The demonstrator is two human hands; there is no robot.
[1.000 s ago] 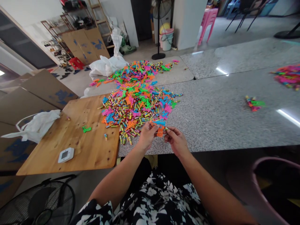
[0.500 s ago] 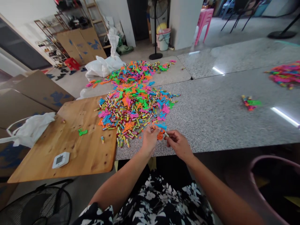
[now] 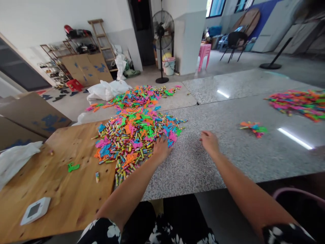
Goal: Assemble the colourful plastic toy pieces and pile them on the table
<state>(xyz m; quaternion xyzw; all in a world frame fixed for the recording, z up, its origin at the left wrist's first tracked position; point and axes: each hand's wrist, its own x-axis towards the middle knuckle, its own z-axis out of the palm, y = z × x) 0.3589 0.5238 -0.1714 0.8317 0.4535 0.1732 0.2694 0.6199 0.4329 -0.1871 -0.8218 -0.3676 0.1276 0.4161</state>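
Note:
My left hand [image 3: 161,148] rests on the right front edge of a heap of small plastic toy guns [image 3: 144,128] and short tubes with printed wrappers [image 3: 130,147]. Its fingers are spread and reach among the pieces; their tips are partly hidden. To the right, over the bare grey speckled table, my right hand [image 3: 210,140] hangs with loosely curled fingers, slightly blurred, and I see nothing in it. Farther right lies a small cluster of orange, green and pink toy guns [image 3: 254,128].
A bigger pile of coloured toy guns [image 3: 297,101] lies at the far right. On the wooden board [image 3: 83,189] at left are a green toy gun [image 3: 73,166], a single tube [image 3: 97,177] and a white digital device [image 3: 35,210]. A white bag [image 3: 108,89] lies behind the heap.
The orange and blue pieces and the tube have left my hands. An orange piece now shows in the small cluster. My hands have separated, left onto the heap, right farther right; the camera has tilted up.

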